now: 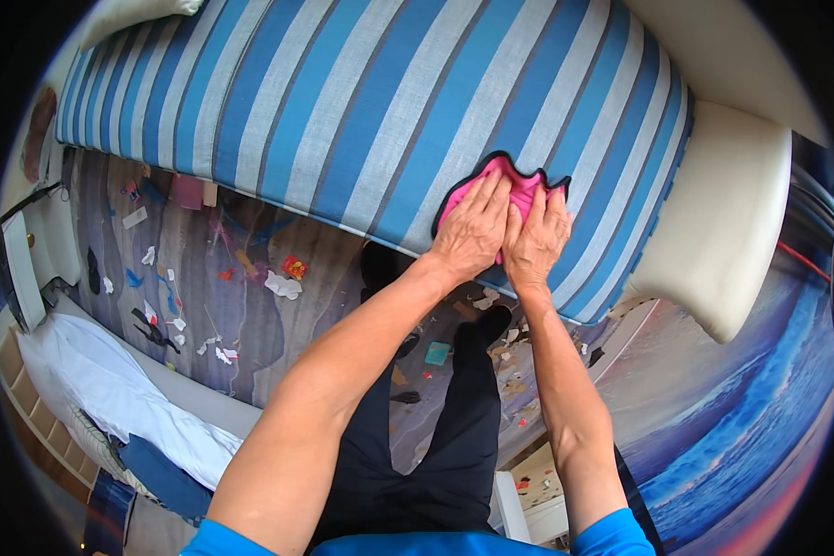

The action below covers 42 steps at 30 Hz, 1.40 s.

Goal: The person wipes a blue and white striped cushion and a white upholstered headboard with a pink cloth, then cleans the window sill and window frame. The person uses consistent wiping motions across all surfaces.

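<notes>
Both my hands are together on a pink cloth with a wavy black border, which lies rumpled on a seat covered in blue, white and grey stripes. My left hand is on the cloth's left side, its fingers pressed together and bent into the fabric. Beside it, my right hand grips the right side, with its fingers curled near the black border. My thumbs nearly meet between the hands. Part of the cloth is hidden under my palms and fingers.
A cream padded armrest stands at the seat's right end. Paper scraps and other litter cover the grey patterned floor under and before the seat. White and dark blue bedding lies at lower left. My feet stand close to the seat.
</notes>
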Tool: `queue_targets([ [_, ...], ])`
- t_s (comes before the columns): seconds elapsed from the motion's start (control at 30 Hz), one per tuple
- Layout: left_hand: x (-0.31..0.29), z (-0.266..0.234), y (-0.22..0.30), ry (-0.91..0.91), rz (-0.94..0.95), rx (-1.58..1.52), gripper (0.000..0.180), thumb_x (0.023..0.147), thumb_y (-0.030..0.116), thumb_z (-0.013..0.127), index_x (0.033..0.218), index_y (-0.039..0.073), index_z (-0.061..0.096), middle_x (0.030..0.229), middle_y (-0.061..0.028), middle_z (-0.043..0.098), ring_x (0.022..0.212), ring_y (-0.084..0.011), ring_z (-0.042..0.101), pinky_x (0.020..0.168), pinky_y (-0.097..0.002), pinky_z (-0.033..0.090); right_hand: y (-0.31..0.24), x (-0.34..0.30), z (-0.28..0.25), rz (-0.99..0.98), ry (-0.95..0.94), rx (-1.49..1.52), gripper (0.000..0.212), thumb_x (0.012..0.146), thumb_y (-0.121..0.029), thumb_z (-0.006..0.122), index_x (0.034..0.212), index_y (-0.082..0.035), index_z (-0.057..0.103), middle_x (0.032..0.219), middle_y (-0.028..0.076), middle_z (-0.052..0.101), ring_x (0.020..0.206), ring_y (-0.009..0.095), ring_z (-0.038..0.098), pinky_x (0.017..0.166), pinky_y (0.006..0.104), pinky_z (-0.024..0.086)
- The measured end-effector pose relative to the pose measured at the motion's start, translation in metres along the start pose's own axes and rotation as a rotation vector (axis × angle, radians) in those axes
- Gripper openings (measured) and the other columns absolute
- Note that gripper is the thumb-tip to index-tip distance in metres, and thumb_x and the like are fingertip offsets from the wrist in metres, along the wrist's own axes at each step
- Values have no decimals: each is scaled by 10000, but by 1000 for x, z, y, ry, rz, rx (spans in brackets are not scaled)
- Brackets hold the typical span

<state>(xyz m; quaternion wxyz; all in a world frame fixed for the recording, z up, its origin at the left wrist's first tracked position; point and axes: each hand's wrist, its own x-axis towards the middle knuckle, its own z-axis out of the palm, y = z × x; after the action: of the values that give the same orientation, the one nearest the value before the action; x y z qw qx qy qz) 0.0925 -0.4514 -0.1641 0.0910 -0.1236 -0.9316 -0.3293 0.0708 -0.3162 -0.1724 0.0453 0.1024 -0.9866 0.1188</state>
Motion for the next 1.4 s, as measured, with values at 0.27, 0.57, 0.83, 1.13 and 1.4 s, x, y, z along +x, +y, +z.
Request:
queue_targets([
  [0.27, -14, -65, -74, -40, -130, 144, 502, 875, 69, 541, 1328, -148, 519, 1424, -311, 508, 1387, -417, 456, 1186, -485, 336, -102, 39, 31, -133, 9, 231, 558, 891, -167, 587, 1419, -4, 511, 1481, 347, 406, 1402, 484, 378, 1170, 580, 271],
  [0.57, 4, -70, -88, -111, -255, 170, 634, 909, 149, 615, 1448, -112, 405, 1535, -320, 349, 1471, -459, 295, 1218, -528, 241, -96, 76, 47, -227, 32, 298, 456, 882, -125, 573, 1311, 31, 587, 1447, 254, 501, 1389, 393, 433, 1170, 560, 296],
  [0.83, 172, -21, -110, -58, -140, 296, 585, 933, 200, 589, 1437, -69, 464, 1531, -340, 348, 1456, -464, 318, 1218, -540, 228, -15, 236, 47, -210, 152, 125, 446, 896, -160, 602, 1300, 28, 586, 1433, 256, 510, 1381, 395, 439, 1163, 550, 300],
  [1.13, 90, -13, -48, -250, -212, 141, 602, 914, 179, 631, 1423, -96, 463, 1557, -349, 302, 1473, -504, 264, 1209, -585, 215, 9, 121, 12, -209, -98, 275, 502, 842, -91, 621, 1317, 62, 570, 1471, 298, 466, 1417, 407, 413, 1183, 565, 264],
  [1.4, 239, -6, -113, -112, -59, 292, 537, 948, 187, 581, 1394, -99, 501, 1543, -317, 351, 1470, -460, 293, 1221, -529, 223, 27, 274, 41, -165, 173, 92, 491, 928, -241, 607, 1336, 30, 569, 1435, 262, 501, 1371, 408, 435, 1169, 565, 273],
])
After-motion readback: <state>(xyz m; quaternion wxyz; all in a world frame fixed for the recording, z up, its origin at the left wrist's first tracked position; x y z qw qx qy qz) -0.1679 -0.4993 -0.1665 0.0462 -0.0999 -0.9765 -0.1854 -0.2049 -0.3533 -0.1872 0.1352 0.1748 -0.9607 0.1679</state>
